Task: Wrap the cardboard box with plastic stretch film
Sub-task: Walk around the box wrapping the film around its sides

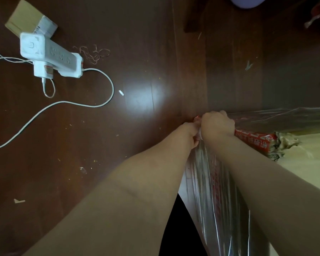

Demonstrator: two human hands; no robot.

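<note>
Hidden parts: the fingertips of both hands are turned away from the camera, so the exact grip cannot be made out.
Cut off: the cardboard box (312,150) is clipped by the right and lower edges of the frame; a pale purple object (248,1) is clipped by the top edge.
Hard to make out: a blurred reddish item at the upper right edge.
Cardboard box: located at lower right, on the dark wooden floor (146,43); red printed tape (253,139) is seen along its near edge.
Stretch film (207,182): laid clear and wrinkled over the box's sides, gathered at the corner at centre frame.
Left hand (190,133): fingers curled, the bunched film pinched at that corner.
Right hand (217,124): touching the left, fingers (211,115) curled over the same gathered film.
Upper left: a white power strip (50,54), its cable (100,74) and a small carton (22,17).
</note>
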